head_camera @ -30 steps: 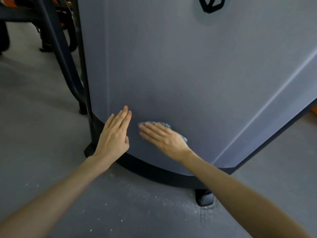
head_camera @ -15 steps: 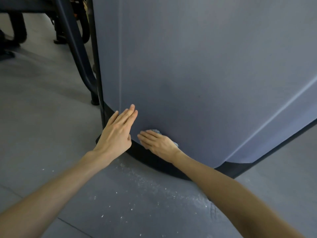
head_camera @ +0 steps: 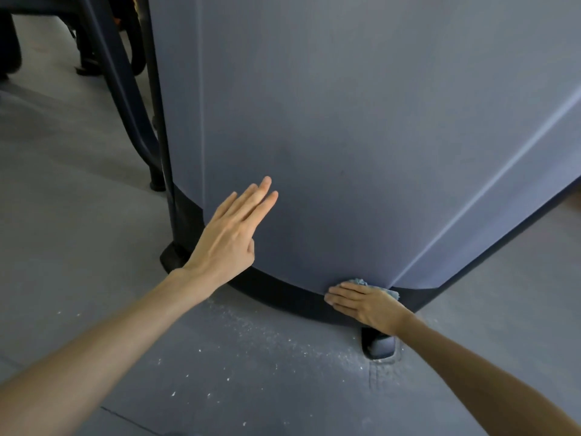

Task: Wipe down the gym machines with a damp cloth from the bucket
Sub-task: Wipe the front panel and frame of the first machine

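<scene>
**1 crumpled blue cloth [head_camera: 358, 282], pressed low**

The cloth is held flat under the straight fingers of the right hand [head_camera: 364, 305], at the seam where the grey-blue machine panel [head_camera: 345, 121] meets its curved black base band [head_camera: 283, 294]. These fingers are pointed left, along the band. The left hand [head_camera: 226, 237] is spread flat, holding nothing, higher and well to the left. A leftward stroke is expected next.

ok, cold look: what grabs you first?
A grey-blue machine panel fills the upper frame. At its bottom edge, right of centre, the right hand presses a blue cloth against the black base trim; the left hand is flat at the panel, left of centre. White specks litter the floor below.
</scene>
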Demonstrator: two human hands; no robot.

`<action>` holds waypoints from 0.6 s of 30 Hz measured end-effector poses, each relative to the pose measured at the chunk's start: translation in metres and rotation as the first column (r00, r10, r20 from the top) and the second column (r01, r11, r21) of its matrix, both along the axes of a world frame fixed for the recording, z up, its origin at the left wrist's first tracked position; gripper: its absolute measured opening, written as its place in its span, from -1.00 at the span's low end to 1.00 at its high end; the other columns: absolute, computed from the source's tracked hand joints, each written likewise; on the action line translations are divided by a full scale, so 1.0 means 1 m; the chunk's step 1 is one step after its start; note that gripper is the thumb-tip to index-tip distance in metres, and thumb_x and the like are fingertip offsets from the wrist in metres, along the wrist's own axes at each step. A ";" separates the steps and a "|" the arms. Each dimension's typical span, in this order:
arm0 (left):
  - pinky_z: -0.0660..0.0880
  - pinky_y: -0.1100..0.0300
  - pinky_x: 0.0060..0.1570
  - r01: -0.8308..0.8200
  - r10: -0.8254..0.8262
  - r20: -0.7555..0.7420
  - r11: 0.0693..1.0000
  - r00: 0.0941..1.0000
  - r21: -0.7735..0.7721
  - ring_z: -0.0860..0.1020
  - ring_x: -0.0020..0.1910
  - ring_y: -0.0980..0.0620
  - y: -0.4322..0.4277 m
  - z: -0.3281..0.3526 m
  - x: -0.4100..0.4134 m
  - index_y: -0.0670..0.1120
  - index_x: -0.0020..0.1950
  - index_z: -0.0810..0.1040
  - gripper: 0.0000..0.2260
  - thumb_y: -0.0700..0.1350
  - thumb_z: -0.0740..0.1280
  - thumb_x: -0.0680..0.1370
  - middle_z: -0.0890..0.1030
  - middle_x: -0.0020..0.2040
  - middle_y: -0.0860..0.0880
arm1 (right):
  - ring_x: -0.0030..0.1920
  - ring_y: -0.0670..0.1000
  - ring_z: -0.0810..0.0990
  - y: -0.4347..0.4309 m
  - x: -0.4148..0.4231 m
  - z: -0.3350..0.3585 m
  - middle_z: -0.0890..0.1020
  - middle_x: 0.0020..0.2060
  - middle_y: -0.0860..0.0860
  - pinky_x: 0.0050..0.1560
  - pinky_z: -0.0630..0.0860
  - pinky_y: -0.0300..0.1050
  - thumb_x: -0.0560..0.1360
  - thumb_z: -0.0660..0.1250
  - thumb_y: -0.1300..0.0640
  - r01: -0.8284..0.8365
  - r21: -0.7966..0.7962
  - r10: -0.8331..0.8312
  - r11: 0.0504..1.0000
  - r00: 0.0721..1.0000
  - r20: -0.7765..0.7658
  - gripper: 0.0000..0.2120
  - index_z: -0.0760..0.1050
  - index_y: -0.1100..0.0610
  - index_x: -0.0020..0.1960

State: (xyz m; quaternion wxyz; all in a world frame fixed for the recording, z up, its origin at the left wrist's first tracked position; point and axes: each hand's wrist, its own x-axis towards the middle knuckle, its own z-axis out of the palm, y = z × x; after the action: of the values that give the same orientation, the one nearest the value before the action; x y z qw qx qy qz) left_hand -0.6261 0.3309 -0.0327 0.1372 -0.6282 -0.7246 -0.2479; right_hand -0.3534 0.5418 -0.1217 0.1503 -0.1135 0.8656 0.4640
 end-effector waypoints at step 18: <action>0.17 -0.03 0.45 0.142 -0.082 -0.208 0.945 0.975 0.295 0.34 0.31 -0.14 0.055 0.291 0.024 -0.27 0.39 0.34 -0.47 -0.34 0.05 0.41 0.31 0.33 -0.18 | 0.44 0.08 0.33 0.000 -0.044 0.395 0.39 0.42 0.07 0.46 0.24 0.00 0.65 0.05 0.31 -0.280 -0.110 0.117 0.954 0.680 -0.724 -0.60 0.39 0.12 0.44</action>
State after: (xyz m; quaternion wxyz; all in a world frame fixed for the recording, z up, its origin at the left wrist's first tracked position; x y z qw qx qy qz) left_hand -0.6017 0.3854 0.2580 0.2888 -0.6604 -0.6232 -0.3035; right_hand -0.3970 0.5417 0.2736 -0.2589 -0.0352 0.8828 0.3904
